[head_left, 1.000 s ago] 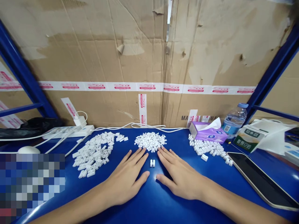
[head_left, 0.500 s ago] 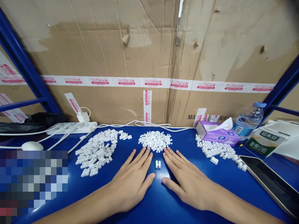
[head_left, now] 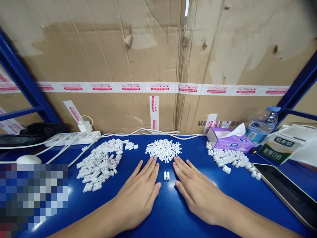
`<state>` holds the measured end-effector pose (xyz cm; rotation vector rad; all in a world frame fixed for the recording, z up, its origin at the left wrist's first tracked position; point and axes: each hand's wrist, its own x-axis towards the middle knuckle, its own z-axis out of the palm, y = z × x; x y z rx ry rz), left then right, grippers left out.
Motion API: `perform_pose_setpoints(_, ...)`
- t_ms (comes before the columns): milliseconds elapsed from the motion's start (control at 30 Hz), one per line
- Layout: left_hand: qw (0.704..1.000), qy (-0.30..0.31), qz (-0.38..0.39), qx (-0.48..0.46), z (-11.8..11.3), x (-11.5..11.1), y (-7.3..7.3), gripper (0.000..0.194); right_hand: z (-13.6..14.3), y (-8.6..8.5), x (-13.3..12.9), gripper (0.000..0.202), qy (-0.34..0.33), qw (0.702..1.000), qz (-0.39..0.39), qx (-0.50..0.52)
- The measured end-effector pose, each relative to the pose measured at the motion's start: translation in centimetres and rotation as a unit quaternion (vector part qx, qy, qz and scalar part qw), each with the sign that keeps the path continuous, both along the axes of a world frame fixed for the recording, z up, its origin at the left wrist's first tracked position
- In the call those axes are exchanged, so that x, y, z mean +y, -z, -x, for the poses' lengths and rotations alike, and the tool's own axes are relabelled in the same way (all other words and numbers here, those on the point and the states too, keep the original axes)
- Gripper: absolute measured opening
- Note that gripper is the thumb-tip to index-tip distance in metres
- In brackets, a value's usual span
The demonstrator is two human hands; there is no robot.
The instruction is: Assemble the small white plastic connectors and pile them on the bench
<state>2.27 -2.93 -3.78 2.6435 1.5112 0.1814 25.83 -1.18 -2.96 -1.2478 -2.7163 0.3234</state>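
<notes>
Both hands lie palm down on the blue tabletop (head_left: 168, 215), fingers stretched out and holding nothing. My left hand (head_left: 140, 191) is left of a small white two-part plastic connector (head_left: 166, 176), and my right hand (head_left: 195, 190) is right of it; neither touches it. Just beyond the fingertips is a heap of tiny white plastic pieces (head_left: 163, 150). To the left spreads a pile of white rectangular connector housings (head_left: 101, 163). On the right, rows of similar white connectors (head_left: 229, 158) lie by a tissue pack.
A purple tissue pack (head_left: 230, 138), a water bottle (head_left: 263, 125), a green-and-white carton (head_left: 282, 145) and a phone (head_left: 284, 191) are on the right. A power strip (head_left: 71, 138) with white cables lies back left. A cardboard wall (head_left: 111, 59) stands behind, between blue metal posts.
Both thumbs have drawn in closer to the other fingers. The camera view has shifted slightly; the white pieces lie as before.
</notes>
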Motion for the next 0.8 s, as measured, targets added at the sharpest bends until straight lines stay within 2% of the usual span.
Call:
perform_pose_setpoints(300, 1.000, 0.004, -0.019, 0.009, 0.1, 0.0, 0.2, 0.061, -0.1, 0.4, 0.0, 0.059, -0.011, 0.998, -0.033, 0.056)
perform_pose_setpoints(433, 1.000, 0.005, -0.023, 0.017, -0.1, 0.2, 0.1, 0.060, 0.1, 0.1, -0.2, 0.057, -0.055, 0.991, -0.057, 0.103)
perform_pose_setpoints(600, 1.000, 0.004, -0.021, 0.013, -0.1, 0.0, -0.1, 0.060, 0.3, -0.3, -0.2, 0.040, -0.087, 0.983, -0.077, 0.143)
perform_pose_setpoints(800, 1.000, 0.004, -0.012, 0.025, -0.1, -0.1, -0.3, 0.061, -0.7, -0.4, 1.5, 0.016, -0.085, 0.978, -0.124, 0.145)
